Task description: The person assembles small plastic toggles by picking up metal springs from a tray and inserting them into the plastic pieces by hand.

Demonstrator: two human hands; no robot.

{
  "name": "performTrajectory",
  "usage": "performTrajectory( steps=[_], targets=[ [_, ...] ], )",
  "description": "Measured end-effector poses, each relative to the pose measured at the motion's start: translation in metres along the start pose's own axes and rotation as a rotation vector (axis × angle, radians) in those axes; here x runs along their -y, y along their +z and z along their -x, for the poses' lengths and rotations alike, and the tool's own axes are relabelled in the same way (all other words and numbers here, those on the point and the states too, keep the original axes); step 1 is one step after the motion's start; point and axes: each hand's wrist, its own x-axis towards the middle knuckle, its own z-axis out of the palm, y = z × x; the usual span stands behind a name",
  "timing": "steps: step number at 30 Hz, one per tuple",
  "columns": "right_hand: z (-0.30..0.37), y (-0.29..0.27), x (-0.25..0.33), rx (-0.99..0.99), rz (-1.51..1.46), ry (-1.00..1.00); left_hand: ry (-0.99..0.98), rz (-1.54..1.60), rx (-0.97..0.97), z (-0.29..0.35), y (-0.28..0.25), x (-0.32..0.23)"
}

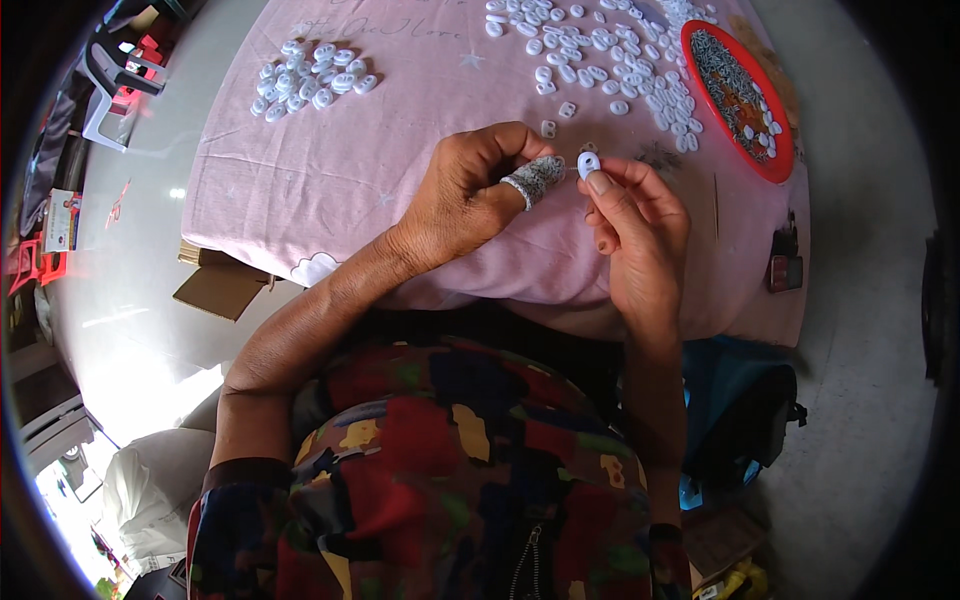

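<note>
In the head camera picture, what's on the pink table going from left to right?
Small pile of white pieces → left hand → white piece pinched by the right hand → red tray.

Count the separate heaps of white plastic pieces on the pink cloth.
2. A compact heap lies at the far left of the pink cloth; a wider, looser spread lies at the far right beside the red tray. The frame's top edge may hide more.

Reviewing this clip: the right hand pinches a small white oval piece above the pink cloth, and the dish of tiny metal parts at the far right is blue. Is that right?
Not quite. The head view shows the dish is red, not blue. The rest holds: the right hand pinches the small white oval piece above the pink cloth.
</note>
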Motion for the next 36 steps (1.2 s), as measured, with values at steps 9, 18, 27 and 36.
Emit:
performTrajectory(
  steps=[9, 18, 27, 36],
  targets=[
    [0.0006, 0.0032, -0.0013, 0.028, 0.056, -0.027, 0.057, -0.034, -0.018, -0.0001, 0.0007, 0.0051],
    [0.0003, 0.0023, 0.005, -0.003, 0.011, -0.002, -0.015, 0.071, 0.03, -0.0018, -0.0029, 0.0029],
    [-0.0013, 0.0029, -0.0008, -0.032, 0.041, -0.034, -0.016, -0.008, 0.006, 0.0, -0.0015, 0.0004],
    [-0.0022, 0.0019, -0.0012, -0.006, 0.005, 0.029, -0.018, -0.02, -0.014, 0.0001, 0.0002, -0.0024]
  ],
)
